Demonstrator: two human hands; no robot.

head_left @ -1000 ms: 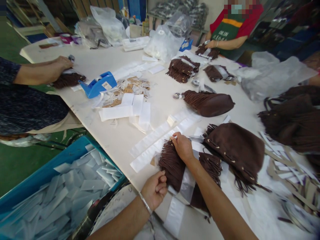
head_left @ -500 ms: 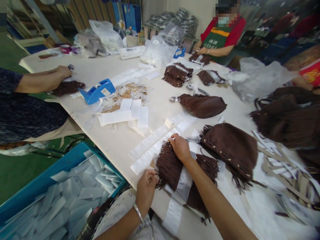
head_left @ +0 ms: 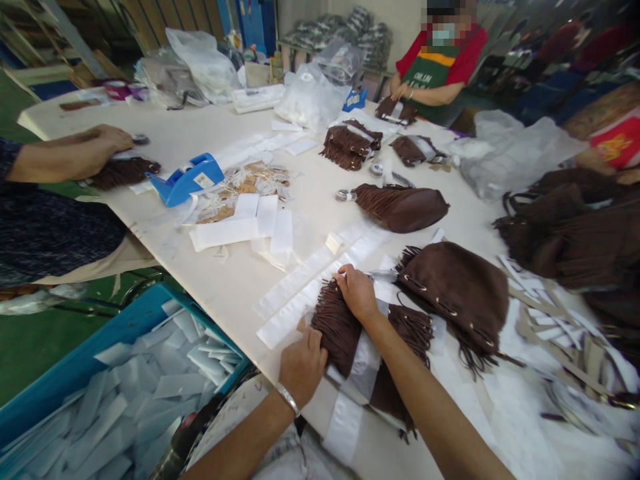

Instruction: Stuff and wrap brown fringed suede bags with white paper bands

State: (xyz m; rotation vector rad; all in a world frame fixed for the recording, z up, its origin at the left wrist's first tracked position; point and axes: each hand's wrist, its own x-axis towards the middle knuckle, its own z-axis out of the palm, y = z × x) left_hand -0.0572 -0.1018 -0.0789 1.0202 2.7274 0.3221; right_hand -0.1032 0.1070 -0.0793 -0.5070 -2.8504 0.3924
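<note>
A dark brown fringed bag (head_left: 336, 337) lies flat before me at the table's near edge, with a band of translucent white wrap around its middle. My left hand (head_left: 304, 365), a silver bangle on its wrist, is closed at the bag's left edge, fingers curled over the fringe; the fingertips are hidden. On the bag's upper left corner, my right hand (head_left: 356, 293) grips the fringed edge between thumb and fingers. A second brown bag (head_left: 457, 280) with gold eyelets rests just right of my right hand. White plastic strips (head_left: 320, 280) lie beyond both hands.
A teal bin (head_left: 165, 300) full of white pieces stands below the table's left edge. A blue tape dispenser (head_left: 187, 180), tags (head_left: 255, 179) and white cards (head_left: 225, 233) lie farther left. Co-workers' hands (head_left: 107, 143) handle another bag at left; a person (head_left: 435, 73) works opposite.
My left hand has turned over and moved slightly up and right, from a pinch at the fringe to curled fingers against the bag. My right hand keeps its hold.
</note>
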